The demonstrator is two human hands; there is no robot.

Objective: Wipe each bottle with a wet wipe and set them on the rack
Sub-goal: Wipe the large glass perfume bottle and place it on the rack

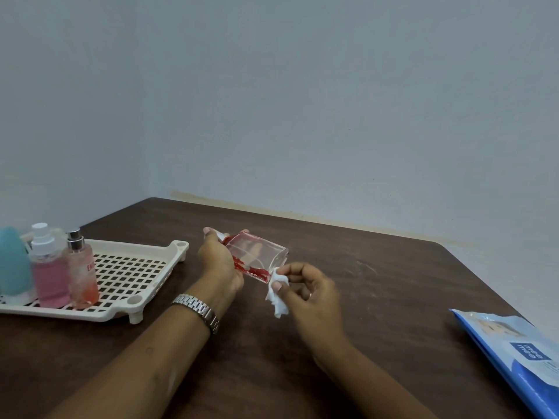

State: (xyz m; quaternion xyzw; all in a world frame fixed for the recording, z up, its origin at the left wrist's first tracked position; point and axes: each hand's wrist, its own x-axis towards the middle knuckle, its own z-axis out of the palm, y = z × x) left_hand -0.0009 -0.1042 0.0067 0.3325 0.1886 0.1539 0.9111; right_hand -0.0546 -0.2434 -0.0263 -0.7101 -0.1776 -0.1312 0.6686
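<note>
Item 1. Bottles, four in all.
- One clear glass bottle (pixel 257 255) with red patterning was held tilted above the table (pixel 378 297), near its middle, neck toward the left and base toward the right. The left hand (pixel 219 263) gripped it, fingers curled round the neck end and body.
- Three bottles stood upright at the left end of the rack, close together in a row: one teal egg-shaped bottle (pixel 13 261) furthest left, one pink spray bottle (pixel 50 270) with a white nozzle beside it, and one pale pink bottle (pixel 82 270) with a silver sprayer to the right of that.

Item 2. Wet wipe (pixel 276 294), one, white and crumpled. The right hand (pixel 311 293) pinched it between thumb and fingertips, just at the clear bottle's lower base corner; whether it touched the glass could not be told.

Item 3. Rack (pixel 130 267), one, cream plastic with a slotted floor and short legs, on the left side of the table.

Item 4. Wipes pack (pixel 514 352), one, blue, lying flat at the near right edge, well apart from the hands.

Item 5. Wristwatch (pixel 199 309), one, metal band, on the left wrist.
</note>
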